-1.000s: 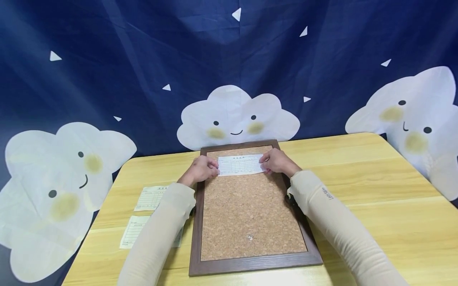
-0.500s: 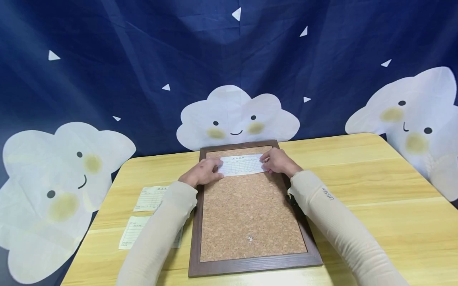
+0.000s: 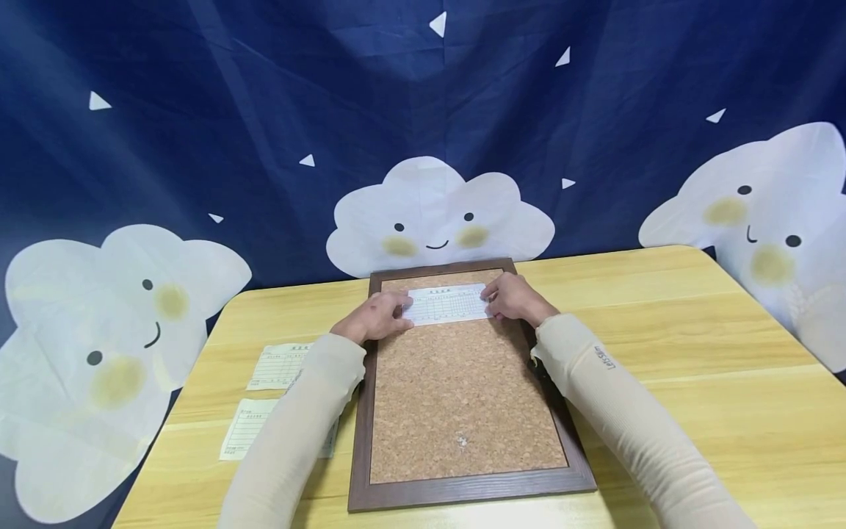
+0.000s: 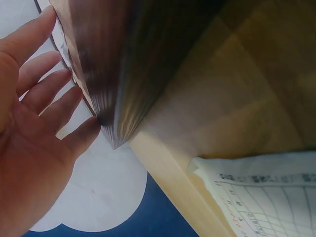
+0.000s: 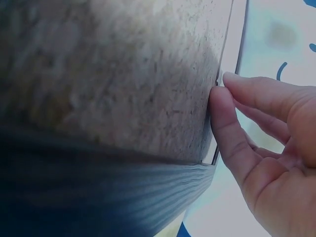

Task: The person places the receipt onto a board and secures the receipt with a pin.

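A white printed form slip [image 3: 446,304] lies across the upper part of a cork board [image 3: 463,397] with a dark brown frame. My left hand [image 3: 371,317] rests over the slip's left end, thumb and fingers spread. In the left wrist view, the fingers of that left hand [image 4: 47,111] look fairly straight along the board's edge. At the slip's right end, my right hand [image 3: 518,298] pinches the edge with thumb and finger. The right wrist view has the right hand [image 5: 271,138] with two fingertips close together at the slip, seen edge-on.
Two pale green printed forms lie left of the board: an upper form [image 3: 277,366] and a lower form [image 3: 247,430], both partly hidden by the left sleeve [image 3: 297,426]. The wooden table [image 3: 694,367] extends to the right. Behind it hangs a dark blue cloud-patterned curtain [image 3: 423,88].
My left hand has gone from pinching the slip's left edge to lying spread over that end, slightly further right. The right hand and the slip have stayed nearly in place.
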The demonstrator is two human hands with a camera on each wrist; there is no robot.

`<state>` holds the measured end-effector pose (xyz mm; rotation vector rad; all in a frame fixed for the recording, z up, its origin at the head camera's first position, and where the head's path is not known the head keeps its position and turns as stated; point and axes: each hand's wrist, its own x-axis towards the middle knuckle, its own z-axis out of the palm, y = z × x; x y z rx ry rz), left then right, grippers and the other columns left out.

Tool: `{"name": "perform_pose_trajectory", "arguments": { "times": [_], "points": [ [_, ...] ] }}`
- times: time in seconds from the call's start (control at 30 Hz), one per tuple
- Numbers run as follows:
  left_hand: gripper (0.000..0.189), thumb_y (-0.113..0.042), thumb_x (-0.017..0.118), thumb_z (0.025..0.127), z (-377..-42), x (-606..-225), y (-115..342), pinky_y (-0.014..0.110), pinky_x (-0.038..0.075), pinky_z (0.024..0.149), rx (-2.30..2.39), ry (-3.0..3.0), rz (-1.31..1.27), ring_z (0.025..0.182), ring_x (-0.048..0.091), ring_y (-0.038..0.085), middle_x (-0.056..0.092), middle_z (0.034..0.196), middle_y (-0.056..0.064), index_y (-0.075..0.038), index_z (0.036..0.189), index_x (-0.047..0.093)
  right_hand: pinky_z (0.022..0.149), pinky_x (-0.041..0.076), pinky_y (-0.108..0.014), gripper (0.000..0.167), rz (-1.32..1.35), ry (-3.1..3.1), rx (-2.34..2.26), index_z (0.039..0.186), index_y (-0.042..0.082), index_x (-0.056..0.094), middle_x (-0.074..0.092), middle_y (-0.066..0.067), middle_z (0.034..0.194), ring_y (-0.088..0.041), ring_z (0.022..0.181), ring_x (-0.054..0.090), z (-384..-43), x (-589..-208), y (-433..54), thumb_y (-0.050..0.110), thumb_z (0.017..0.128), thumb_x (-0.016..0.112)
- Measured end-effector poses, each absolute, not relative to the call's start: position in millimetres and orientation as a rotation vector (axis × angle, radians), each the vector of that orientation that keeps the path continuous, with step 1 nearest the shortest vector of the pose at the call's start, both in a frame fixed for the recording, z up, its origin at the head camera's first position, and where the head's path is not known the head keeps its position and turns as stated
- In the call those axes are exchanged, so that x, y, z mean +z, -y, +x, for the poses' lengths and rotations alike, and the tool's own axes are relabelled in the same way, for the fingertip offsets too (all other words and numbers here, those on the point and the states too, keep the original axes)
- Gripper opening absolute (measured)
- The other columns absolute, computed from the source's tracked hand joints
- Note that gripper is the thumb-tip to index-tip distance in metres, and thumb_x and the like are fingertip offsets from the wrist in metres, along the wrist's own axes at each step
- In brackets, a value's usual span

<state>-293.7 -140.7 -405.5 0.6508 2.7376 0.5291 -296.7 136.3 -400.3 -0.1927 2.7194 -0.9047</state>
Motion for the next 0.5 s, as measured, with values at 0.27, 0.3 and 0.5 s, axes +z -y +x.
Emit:
{"name": "perform_pose_trajectory", "arguments": {
  "times": [0.27,0.3,0.5],
  "points": [
    [0.053,-0.020,0.067,0.098,-293.7,-405.3,140.7,0.043,0.025,0.117,0.524,-2.723,0.625,0.146,0.030,0.030,0.040,0.155,0.013,-0.004,0.146,0.050,0.060,0.050,-0.022,0.037,-0.273,-2.728,-0.805,0.125,-0.005,0.067,0.071,-0.018,0.106,-0.012,0.063,0.065,-298.1,-400.3,-134.8,0.002,0.089,0.072],
    [0.054,-0.019,0.067,0.098,-293.6,-405.2,140.7,0.043,0.025,0.117,0.527,-2.721,0.622,0.146,0.030,0.030,0.040,0.155,0.013,-0.003,0.146,0.050,0.060,0.050,-0.022,0.037,-0.285,-2.728,-0.779,0.126,-0.004,0.066,0.071,-0.017,0.105,-0.011,0.062,0.065,-298.5,-400.6,-134.4,0.004,0.090,0.072],
    [0.057,-0.023,0.066,0.098,-293.5,-404.8,140.3,0.044,0.029,0.116,0.514,-2.722,0.601,0.143,0.036,0.029,0.044,0.152,0.014,-0.004,0.148,0.048,0.063,0.049,-0.024,0.039,-0.324,-2.742,-0.660,0.128,-0.003,0.066,0.068,-0.018,0.115,-0.010,0.061,0.062,-299.1,-400.0,-133.1,0.007,0.091,0.072]
  ]
}}
